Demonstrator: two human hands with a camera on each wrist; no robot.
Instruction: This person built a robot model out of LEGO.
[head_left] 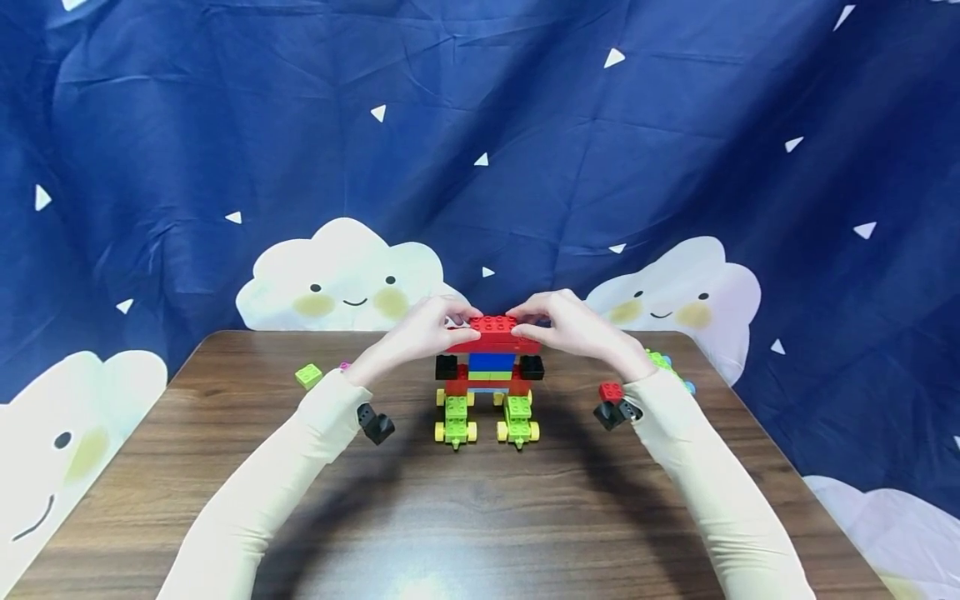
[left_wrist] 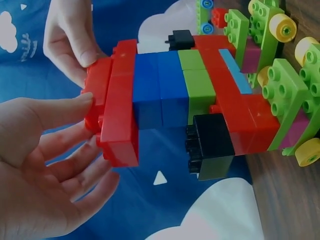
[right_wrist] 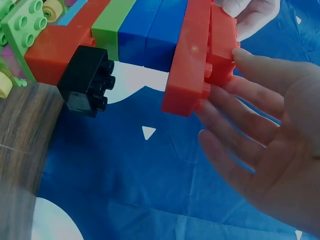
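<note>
A brick-built figure stands on the table, topped by a red brick [head_left: 493, 324] with studs. My left hand [head_left: 432, 327] pinches the left end of this top brick between thumb and fingers. At its other end, my right hand [head_left: 564, 325] pinches it likewise. Directly beneath runs a wider red layer [left_wrist: 120, 117], overhanging the blue bricks [left_wrist: 160, 90]. Lower down are a green layer [right_wrist: 111, 35], a black brick [head_left: 446, 367] on the left and another black brick [head_left: 532, 367] on the right. Two green wheeled bases, left [head_left: 455, 421] and right [head_left: 518, 421], carry everything on yellow wheels.
Left of the figure lies a loose green brick [head_left: 308, 376], with a pink piece [head_left: 345, 365] partly behind my left wrist. A red brick [head_left: 611, 392] appears by my right wrist. Behind that forearm, green pieces with blue wheels [head_left: 689, 387] are partly hidden. A blue cloth [head_left: 525, 167] hangs behind the table.
</note>
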